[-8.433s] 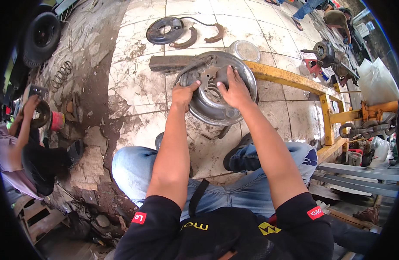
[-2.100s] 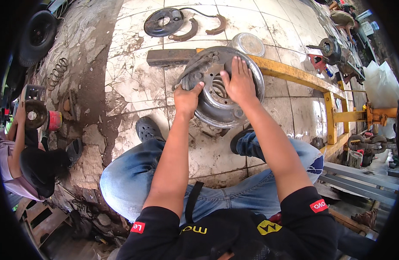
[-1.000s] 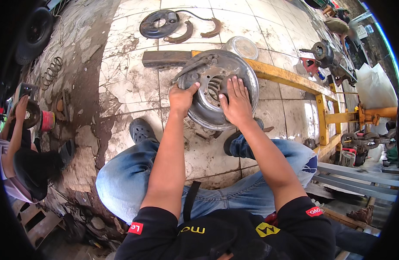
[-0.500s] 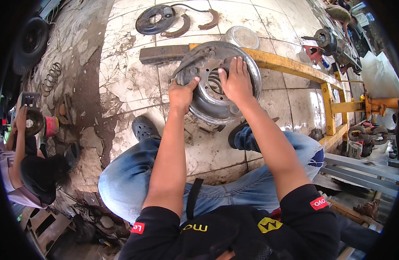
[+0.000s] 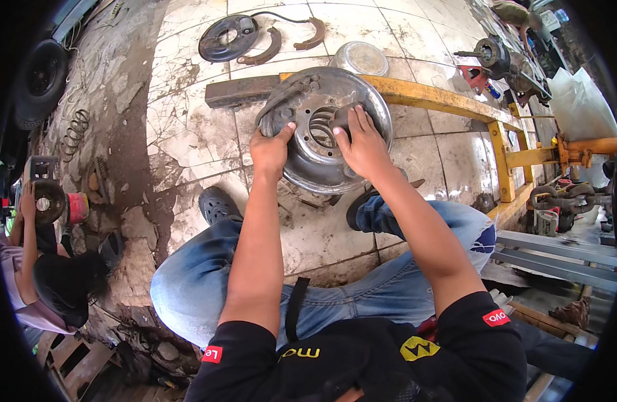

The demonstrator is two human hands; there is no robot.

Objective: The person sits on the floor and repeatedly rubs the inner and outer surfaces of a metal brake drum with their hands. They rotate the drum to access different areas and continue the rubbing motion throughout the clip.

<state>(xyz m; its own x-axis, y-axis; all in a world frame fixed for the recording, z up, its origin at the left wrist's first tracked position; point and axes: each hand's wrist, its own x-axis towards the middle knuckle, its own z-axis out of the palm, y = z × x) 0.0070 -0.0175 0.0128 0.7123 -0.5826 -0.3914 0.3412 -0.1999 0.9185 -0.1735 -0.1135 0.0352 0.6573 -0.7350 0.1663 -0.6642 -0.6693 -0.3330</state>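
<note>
A worn steel wheel rim (image 5: 322, 164) lies before me, with coils of a spring (image 5: 321, 127) showing through its centre hole. On its far left side rests a dark curved metal part (image 5: 286, 98). My left hand (image 5: 269, 151) is closed on the rim's left edge, thumb on top near the curved part; its other fingers are mostly hidden. My right hand (image 5: 363, 143) lies over the right side of the centre hole, its fingers together on a small dark flat piece (image 5: 340, 120) whose kind I cannot make out.
Beyond the rim are a black backing plate (image 5: 228, 38), two curved brake shoes (image 5: 263, 48) and a round metal cover (image 5: 361, 59). A yellow steel frame (image 5: 442, 100) runs to the right. Another person (image 5: 28, 268) handles a round part at left, near a coil spring (image 5: 75, 136).
My right hand has slid the dark piece nearer across the rim, toward the centre hole. My left hand keeps its hold. The whole view has shifted slightly.
</note>
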